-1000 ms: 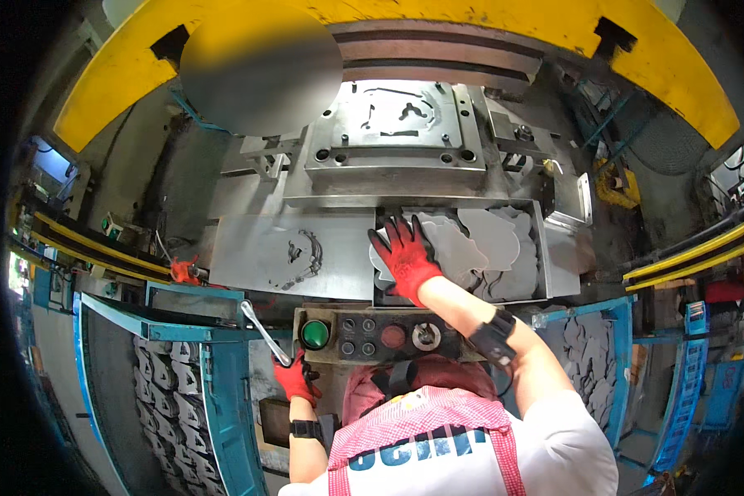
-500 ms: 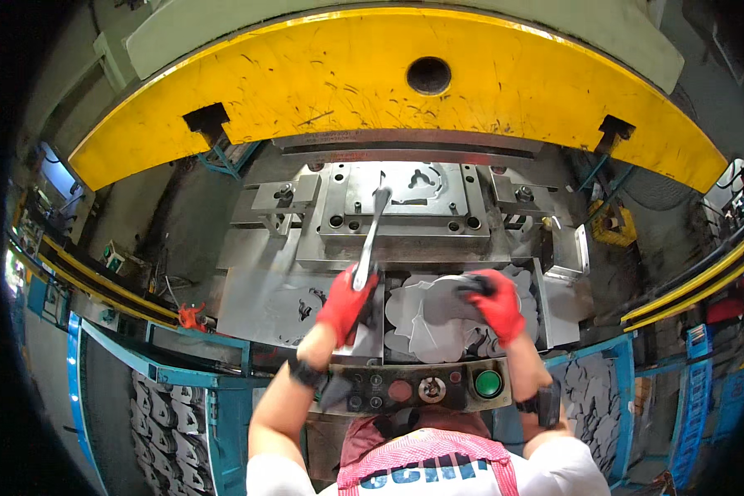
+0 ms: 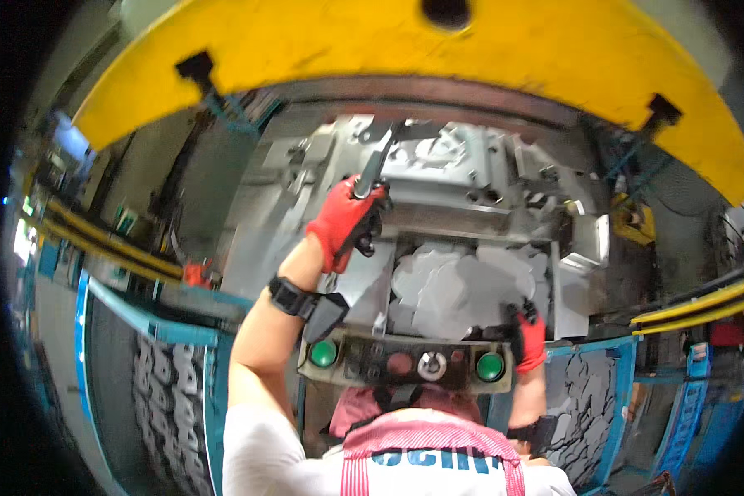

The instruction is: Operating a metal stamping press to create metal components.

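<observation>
My left hand (image 3: 351, 217), in a red glove with dark fingers, is closed round the handle of a long metal tool (image 3: 375, 165). The tool points away from me, and its far end reaches over the left part of the steel die (image 3: 430, 175); blur hides what its tip touches. At the right front edge of a pile of flat grey metal blanks (image 3: 459, 289) is my right hand (image 3: 527, 335), gloved alike. Its thumb points left and its fingers point forward, spread apart at the blanks' edge. Nothing shows in its grip.
A yellow press beam (image 3: 364, 50) spans the far side above the die. In front of me stands a control panel (image 3: 401, 364) with green buttons (image 3: 490, 366). Blue-framed bins with metal parts (image 3: 169, 397) and blanks (image 3: 585, 405) flank me. Yellow rails (image 3: 703, 302) run at the sides.
My left hand has moved forward, carrying the tool farther over the die. My right hand has drawn back from above the blanks to their near right edge. The view has shifted and blurred.
</observation>
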Motion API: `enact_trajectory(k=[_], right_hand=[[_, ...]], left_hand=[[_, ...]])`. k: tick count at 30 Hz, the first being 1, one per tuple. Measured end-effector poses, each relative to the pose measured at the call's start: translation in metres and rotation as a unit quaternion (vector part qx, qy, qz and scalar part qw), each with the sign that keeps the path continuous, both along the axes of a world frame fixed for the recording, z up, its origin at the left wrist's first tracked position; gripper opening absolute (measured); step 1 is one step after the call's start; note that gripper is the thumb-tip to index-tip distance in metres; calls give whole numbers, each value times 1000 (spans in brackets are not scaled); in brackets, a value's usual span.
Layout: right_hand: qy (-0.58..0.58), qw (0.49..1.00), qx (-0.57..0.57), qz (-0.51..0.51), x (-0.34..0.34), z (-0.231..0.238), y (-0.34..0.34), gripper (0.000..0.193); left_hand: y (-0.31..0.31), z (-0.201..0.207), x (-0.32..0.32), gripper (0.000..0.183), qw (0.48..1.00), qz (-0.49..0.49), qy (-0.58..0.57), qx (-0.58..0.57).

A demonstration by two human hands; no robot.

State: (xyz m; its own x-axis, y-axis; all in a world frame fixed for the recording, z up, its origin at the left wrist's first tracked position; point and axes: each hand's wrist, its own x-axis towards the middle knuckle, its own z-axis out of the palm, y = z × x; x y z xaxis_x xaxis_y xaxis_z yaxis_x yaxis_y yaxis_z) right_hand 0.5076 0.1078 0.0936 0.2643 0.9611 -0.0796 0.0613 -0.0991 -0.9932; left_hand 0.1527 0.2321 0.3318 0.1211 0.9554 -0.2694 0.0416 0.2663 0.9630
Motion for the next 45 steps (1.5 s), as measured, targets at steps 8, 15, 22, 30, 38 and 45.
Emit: enact_trajectory(k=[8, 15, 22, 30, 38, 45], right_hand=[[-17, 999, -47, -6, 22, 11, 21, 32], [-32, 997, 49, -43, 30, 24, 17, 30], [137, 981, 137, -23, -96, 180, 94, 37], [-343, 930, 106, -79, -135, 154, 299, 30], [-671, 735, 98, -15, -162, 194, 270, 55], [-570, 785, 218, -104, -73, 183, 97, 56]], left_hand=[[-165, -94, -132, 24, 973, 145, 174, 38], [-197, -196, -137, 21, 966, 186, 120, -135], [-209, -230, -164, 36, 894, 91, -398, -184], [-234, -158, -143, 31, 923, 219, -285, -139], [-279, -213, -151, 28, 882, 414, -109, -197], [-251, -256, -136, 36, 885, 380, 31, -268]])
